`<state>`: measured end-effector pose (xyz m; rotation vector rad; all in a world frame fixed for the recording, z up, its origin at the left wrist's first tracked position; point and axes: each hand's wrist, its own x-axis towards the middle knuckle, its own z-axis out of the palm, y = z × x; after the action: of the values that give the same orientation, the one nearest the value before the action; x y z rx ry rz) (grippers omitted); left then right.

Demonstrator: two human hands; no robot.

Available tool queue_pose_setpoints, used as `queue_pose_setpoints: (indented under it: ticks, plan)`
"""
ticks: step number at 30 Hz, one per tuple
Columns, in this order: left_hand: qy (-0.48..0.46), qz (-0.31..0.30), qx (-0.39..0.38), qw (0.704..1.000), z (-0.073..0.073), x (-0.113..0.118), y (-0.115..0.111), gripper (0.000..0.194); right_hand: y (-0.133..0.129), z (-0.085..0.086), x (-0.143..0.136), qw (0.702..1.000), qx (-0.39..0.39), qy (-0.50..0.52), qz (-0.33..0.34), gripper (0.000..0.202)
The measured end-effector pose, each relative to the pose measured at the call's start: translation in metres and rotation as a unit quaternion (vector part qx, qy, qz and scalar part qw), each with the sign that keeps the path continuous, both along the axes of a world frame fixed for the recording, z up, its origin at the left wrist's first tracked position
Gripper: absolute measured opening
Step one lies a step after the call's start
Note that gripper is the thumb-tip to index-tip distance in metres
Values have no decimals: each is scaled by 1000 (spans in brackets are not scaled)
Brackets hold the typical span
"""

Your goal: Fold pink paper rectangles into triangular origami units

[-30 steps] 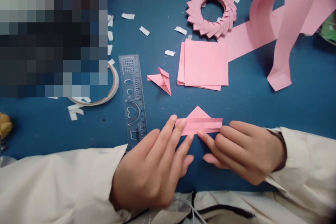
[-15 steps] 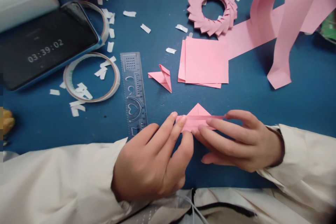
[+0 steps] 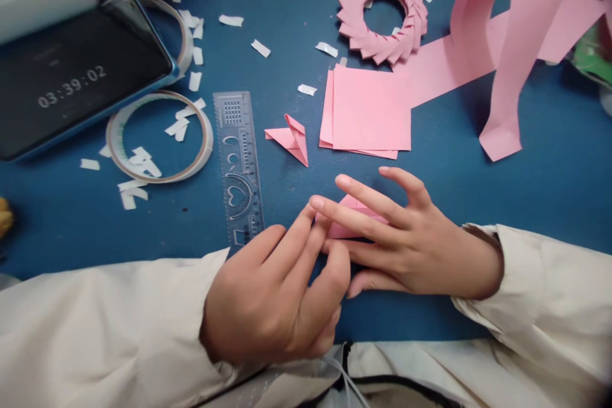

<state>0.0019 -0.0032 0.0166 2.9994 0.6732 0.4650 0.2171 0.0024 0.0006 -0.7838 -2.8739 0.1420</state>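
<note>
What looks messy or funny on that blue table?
The white scraps look untidy: they lie scattered, some inside a tape roll, others near the pink ring. The pink square sheets also sit askew, so lower edges poke out under the top one.

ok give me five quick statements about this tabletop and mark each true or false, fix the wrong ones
1. The right hand has its fingers spread over the folded pink paper. True.
2. The left hand is on the smartphone. False: its fingertips are at the left end of the folded pink paper.
3. The smartphone screen reads 03:39:02. True.
4. The pleated paper ring is white. False: it is pink.
5. The transparent ruler lies left of the square pink sheets. True.
</note>
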Motion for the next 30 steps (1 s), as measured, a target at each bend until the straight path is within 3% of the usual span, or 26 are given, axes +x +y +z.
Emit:
queue_pose_setpoints:
  ticks: [5,9,16,20,30]
  plan:
    - [1,-4,20,1000,-1,1,2,37,1,1,3,999,26,37,20,50]
    - [17,-26,21,999,-3,0,2,50,0,2,9,995,41,92,24,49]
    - [30,-27,34,999,-3,-1,-1,65,-2,6,12,988,45,144,37,27]
    - [30,-38,35,998,-3,-1,1,57,-4,6,12,987,26,151,40,17]
    - [8,-33,38,999,-2,2,4,34,-19,3,17,989,36,141,7,16]
